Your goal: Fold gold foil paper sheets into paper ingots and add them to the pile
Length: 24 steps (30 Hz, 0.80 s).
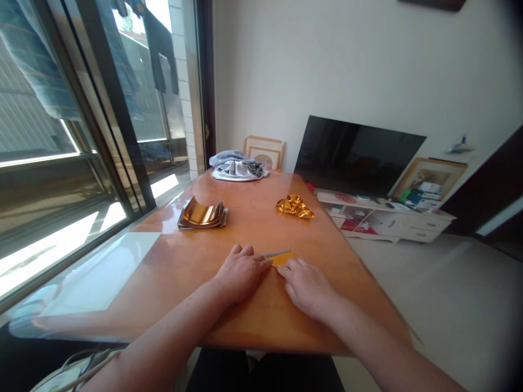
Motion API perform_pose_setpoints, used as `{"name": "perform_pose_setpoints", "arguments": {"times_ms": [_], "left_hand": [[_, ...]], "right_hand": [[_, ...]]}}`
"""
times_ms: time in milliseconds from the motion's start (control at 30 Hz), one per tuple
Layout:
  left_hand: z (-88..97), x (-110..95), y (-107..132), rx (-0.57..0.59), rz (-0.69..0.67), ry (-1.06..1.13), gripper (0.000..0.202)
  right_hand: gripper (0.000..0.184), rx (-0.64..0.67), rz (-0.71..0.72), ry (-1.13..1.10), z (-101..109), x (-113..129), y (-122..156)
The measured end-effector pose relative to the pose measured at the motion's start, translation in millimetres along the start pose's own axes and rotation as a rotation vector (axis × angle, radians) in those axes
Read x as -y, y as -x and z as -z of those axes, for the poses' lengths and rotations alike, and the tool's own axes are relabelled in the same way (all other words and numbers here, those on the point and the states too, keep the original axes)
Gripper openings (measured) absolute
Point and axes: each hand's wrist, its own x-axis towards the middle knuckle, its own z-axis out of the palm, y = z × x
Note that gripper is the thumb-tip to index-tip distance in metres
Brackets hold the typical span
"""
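Note:
A small piece of gold paper (pixel 283 259) lies on the table between my hands, its far edge folded up to show a pale grey back. My left hand (pixel 242 272) rests on its left side, with the fingers closed and pressing the paper down. From the right, my right hand (pixel 308 286) pinches the near right part with bent fingers. Part of the paper is hidden beneath the fingertips. Beyond my left hand sits a stack of curled, shiny gold paper sheets (pixel 202 213). Several crumpled or folded gold pieces (pixel 295 207) lie beyond my right hand.
The glossy brown table (pixel 171 283) has a clear cover hanging past its left edge. Folded clothes (pixel 239 166) lie at the far end, before leaning picture frames (pixel 265 152). A television (pixel 357 155) stands on a white cabinet (pixel 392 223). Sliding glass doors are at left.

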Motion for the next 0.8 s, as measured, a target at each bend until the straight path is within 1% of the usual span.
{"name": "perform_pose_setpoints", "arguments": {"times_ms": [133,267,433,567,667,733,800], "left_hand": [[-1.9,5,0,0.007,0.043,0.024,0.040],[-1.9,7,3,0.023,0.042,0.055,0.048],[-1.0,7,5,0.021,0.040,0.027,0.048],[1.1,7,4,-0.011,0.088,-0.012,0.045],[1.1,2,4,-0.044,0.072,-0.020,0.040],[-0.3,-3,4,-0.040,0.051,-0.037,0.035],[-2.3,-7,3,-0.026,0.052,-0.066,0.035]], "right_hand": [[0.034,-0.010,-0.008,-0.028,-1,0,1],[0.034,-0.022,-0.013,-0.044,-1,1,2],[0.034,-0.023,-0.017,-0.040,0,2,3],[0.033,-0.027,-0.030,-0.048,-1,1,2],[0.035,-0.014,-0.036,-0.046,-3,0,1],[0.035,-0.009,-0.032,-0.043,-4,-1,0],[0.035,-0.009,-0.025,-0.041,-5,-1,0]]}}
